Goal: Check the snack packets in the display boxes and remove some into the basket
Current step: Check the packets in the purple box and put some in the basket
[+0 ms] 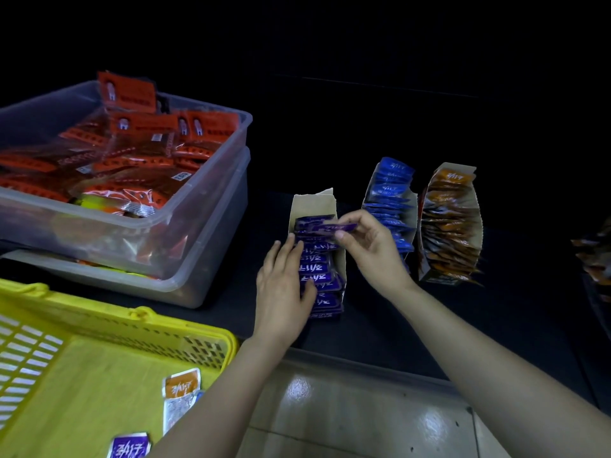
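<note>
Pinched between the thumb and curled fingertips of the right hand (373, 249): 1 slim, glossy purple foil packet (334, 228), held edge-on just above the far end of a narrow tan cardboard display box (315, 201). Laid flat on the row of purple packets (319, 269) in that same box, the left hand (281, 292), fingers straight and close together, thumb resting on the nearer packets. Filed upright like index cards, that row, shiny, with white lettering.

Just to the right, 2 more open-topped cardboard boxes: 1 crammed with blue packets (390, 190), fanned at the top, and beside it 1 with orange-brown packets (446, 233), crinkled edges bristling, sides bulging. All 3 on a matte black shelf (380, 332).

At lower left, a yellow plastic basket (132, 325) with slotted lattice walls; on its smooth floor, 1 orange-and-silver packet (182, 388) and 1 purple sachet (129, 447) at the frame's edge. Behind it, 2 stacked translucent rectangular tubs (215, 200) with rounded corners, the upper 1 heaped with glossy red packets (139, 94). Below the shelf edge, pale glossy floor tiles (330, 408).
</note>
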Available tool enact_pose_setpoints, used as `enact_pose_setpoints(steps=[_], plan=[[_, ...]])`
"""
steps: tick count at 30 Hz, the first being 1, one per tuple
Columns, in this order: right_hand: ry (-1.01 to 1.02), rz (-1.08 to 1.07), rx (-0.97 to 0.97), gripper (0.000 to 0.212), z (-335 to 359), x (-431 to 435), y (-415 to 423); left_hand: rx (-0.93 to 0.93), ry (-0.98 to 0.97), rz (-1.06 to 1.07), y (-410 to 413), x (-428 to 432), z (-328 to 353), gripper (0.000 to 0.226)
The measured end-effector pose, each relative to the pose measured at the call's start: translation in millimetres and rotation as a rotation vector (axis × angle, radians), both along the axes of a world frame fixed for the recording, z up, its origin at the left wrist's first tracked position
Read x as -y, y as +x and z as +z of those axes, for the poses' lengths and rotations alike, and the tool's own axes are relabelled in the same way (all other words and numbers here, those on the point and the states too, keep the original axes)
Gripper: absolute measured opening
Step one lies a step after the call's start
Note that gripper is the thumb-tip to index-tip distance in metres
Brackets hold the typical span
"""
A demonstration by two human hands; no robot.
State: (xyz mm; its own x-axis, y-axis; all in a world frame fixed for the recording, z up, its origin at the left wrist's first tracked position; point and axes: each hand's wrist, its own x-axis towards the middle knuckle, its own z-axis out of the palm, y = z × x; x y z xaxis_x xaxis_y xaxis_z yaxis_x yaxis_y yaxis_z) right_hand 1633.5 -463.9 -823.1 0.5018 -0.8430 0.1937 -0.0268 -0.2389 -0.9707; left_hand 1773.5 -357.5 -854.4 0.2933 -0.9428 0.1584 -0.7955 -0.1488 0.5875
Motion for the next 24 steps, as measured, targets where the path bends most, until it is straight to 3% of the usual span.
enact_pose_setpoints(steps=[4, 8, 14, 24], plan=[[-0.193, -0.141, -0.218, 0.014, -16.2, 7.3, 7.1, -0.014, -0.019, 0.016, 0.0, 0.2, -0.6, 0.078], [-0.246, -0.169, -0.306, 0.016, -23.3, 9.1, 14.8, 0.024, -0.123, -0.015, 1.6, -0.2, 2.7, 0.09], [-0.247, -0.221, -0.355, 0.019, -25.3, 12.7, 22.6, 0.165, -0.029, -0.093, 1.1, 6.0, -8.1, 0.066], [-0.328, -0.318, -0.447, 0.013, -30.1, 28.2, 31.2, 0.203, 0.033, -0.104, 3.1, 8.3, -10.2, 0.072]])
